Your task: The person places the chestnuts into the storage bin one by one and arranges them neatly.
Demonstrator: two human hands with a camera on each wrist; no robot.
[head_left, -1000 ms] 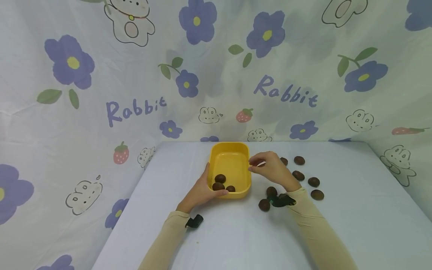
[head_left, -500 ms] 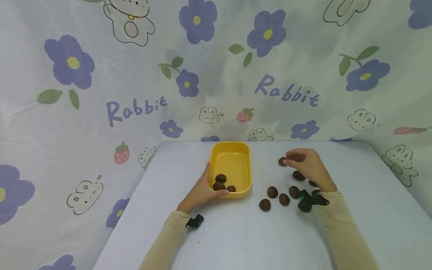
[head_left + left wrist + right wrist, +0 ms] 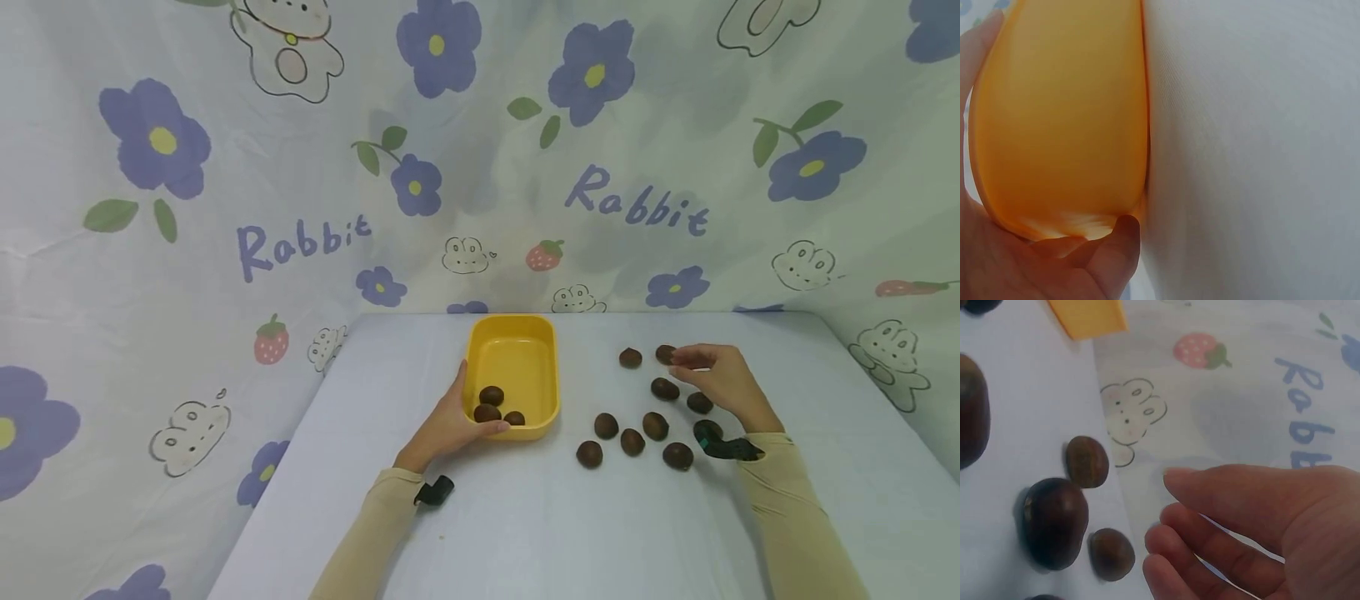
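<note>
A yellow plastic box [image 3: 513,367] stands on the white table, with three brown chestnuts [image 3: 491,396] in its near end. My left hand [image 3: 446,427] grips the box's near left corner. In the left wrist view, the thumb and fingers of that left hand [image 3: 1079,269] wrap the yellow wall [image 3: 1063,125]. At the far right, my right hand [image 3: 723,382] hovers with loosely bent fingers beside a chestnut [image 3: 665,355]. Nothing lies between thumb and fingers of the right hand [image 3: 1241,534] in the right wrist view; a chestnut [image 3: 1112,554] is just left of its fingertips.
Several more chestnuts [image 3: 656,427] lie scattered right of the box, some close under the right wrist. Behind the table's far edge hangs a curtain [image 3: 480,142] printed with flowers and rabbits.
My right hand has moved from the box's right rim to the right, over the far chestnuts, uncovering several of them. The left hand and the box have stayed in place.
</note>
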